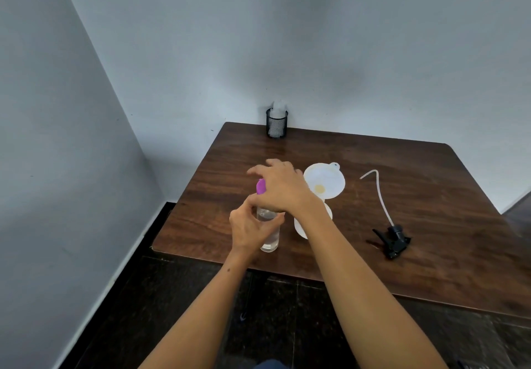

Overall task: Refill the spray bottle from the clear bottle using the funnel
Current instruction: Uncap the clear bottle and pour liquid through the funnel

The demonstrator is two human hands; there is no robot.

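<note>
Both hands are working the clear bottle [270, 233]: left hand [250, 225] gripping its slick, light body, right hand [280, 187] pinching the purple cap [260, 187].

A dark wood-grain table [431, 253] stands in a corner against pale walls, over a dark floor [287, 325]. On it stand a black mesh cup [276, 123] at the far edge by the wall, a clear bottle [271, 236] near the front left edge, and a white spray bottle [301, 229] just beside it with a white funnel [324, 180] on top. A black spray head [392, 239] with its tube lies well apart to the right
</note>
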